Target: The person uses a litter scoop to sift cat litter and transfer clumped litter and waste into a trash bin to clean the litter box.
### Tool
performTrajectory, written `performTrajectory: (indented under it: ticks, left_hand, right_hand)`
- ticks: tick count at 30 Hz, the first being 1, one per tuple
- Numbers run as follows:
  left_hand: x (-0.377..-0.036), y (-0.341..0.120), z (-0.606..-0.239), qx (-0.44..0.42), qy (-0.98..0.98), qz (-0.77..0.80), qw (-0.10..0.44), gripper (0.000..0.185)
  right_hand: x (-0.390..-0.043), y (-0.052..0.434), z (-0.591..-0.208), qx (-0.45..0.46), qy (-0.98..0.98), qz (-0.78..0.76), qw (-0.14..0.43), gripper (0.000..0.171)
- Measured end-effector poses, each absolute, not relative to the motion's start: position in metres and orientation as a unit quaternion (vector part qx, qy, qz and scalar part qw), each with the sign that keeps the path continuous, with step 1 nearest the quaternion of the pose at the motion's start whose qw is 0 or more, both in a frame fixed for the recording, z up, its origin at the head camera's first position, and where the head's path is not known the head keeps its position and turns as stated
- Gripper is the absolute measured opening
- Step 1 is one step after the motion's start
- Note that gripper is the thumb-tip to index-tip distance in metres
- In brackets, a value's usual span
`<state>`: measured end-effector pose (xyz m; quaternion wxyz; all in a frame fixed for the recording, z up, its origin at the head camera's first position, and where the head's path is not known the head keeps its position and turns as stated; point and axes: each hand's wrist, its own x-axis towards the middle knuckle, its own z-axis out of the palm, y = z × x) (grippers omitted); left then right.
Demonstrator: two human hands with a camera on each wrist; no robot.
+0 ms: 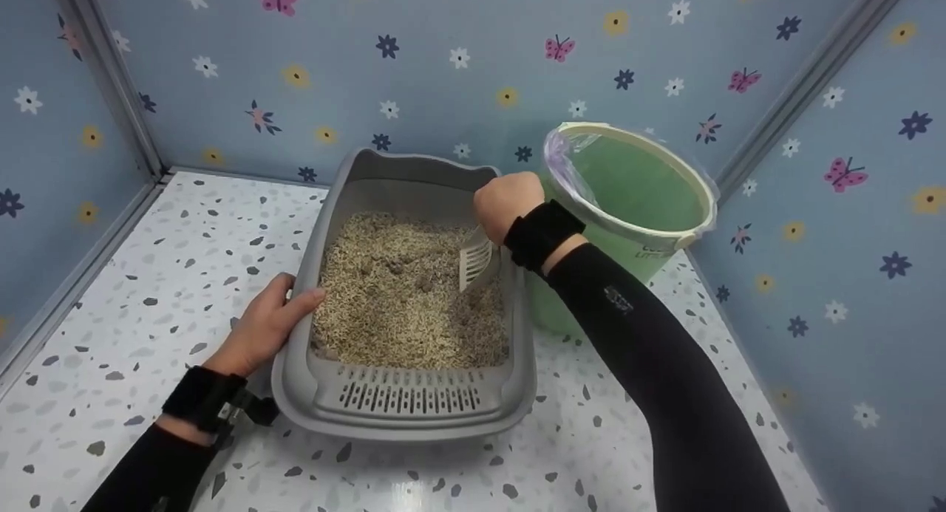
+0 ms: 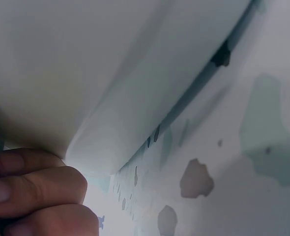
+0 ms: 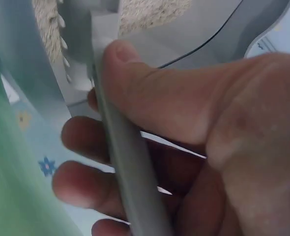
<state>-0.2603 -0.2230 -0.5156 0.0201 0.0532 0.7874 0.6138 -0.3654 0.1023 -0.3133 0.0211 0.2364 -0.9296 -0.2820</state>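
A grey litter box (image 1: 403,416) full of beige litter (image 1: 399,305) sits on the speckled floor. My left hand (image 1: 267,324) grips its left rim, thumb over the edge; the left wrist view shows my curled fingers (image 2: 37,194) under the box's grey rim (image 2: 110,88). My right hand (image 1: 507,202) holds the handle of a grey slotted scoop (image 1: 477,261) whose blade dips into the litter at the box's right side. In the right wrist view my thumb and fingers (image 3: 150,103) wrap the scoop handle (image 3: 120,147).
A green bin (image 1: 635,194) lined with a clear bag stands just right of the box, against the back corner. Blue flowered walls (image 1: 414,69) close in the back and both sides. Speckled white floor (image 1: 148,275) lies open to the left and in front.
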Motion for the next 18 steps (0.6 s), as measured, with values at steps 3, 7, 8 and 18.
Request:
performTrajectory:
  ticks: [3,7,8,18]
  left_hand:
    - [-0.259,-0.224,-0.517,0.054,0.790,0.610,0.014,0.056]
    - [-0.259,-0.225,-0.517,0.054,0.797,0.602,0.006,0.057]
    - [-0.259,-0.224,-0.517,0.053,0.797,0.602,0.006,0.057]
    - [-0.259,-0.224,-0.514,0.051,0.796,0.603,0.009,0.057]
  right_hand:
    - [-0.368,0.092,-0.320,0.216,-0.917,-0.335,0.018,0.046]
    - [-0.375,0.082,-0.329,0.204,-0.901,-0.383,-0.018,0.033]
    - [-0.377,0.081,-0.330,0.203,-0.898,-0.390,-0.026,0.030]
    - [-0.407,0.073,-0.346,0.203,-0.892,-0.398,-0.064,0.029]
